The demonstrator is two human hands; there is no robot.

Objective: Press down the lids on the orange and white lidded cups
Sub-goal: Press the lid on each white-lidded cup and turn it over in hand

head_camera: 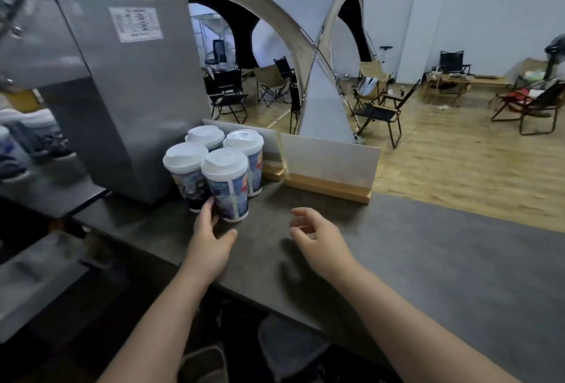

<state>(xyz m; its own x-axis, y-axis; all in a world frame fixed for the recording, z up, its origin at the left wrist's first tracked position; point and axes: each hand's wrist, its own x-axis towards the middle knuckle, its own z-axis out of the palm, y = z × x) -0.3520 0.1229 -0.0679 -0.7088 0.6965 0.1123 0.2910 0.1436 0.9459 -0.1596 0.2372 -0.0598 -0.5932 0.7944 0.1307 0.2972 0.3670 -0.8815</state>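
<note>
Approach step, I judge — left hand (211,237), grip spread, touches the front cup (231,197) at its base, right hand (318,240) loose and empty near that cup — next, a palm onto its white lid (224,163).

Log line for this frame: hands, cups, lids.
left hand: fingers at front cup base | right hand: open, over counter, touching nothing | lids: on, no hand on them

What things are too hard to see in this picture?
Head view:
- Back-left lidded cup: its body is hidden by the front cups.
- Lids: too small to tell if they are pressed fully down.
- Label on the grey machine: print blurred.
- Left hand: touching the front cups or not, unclear.
</note>
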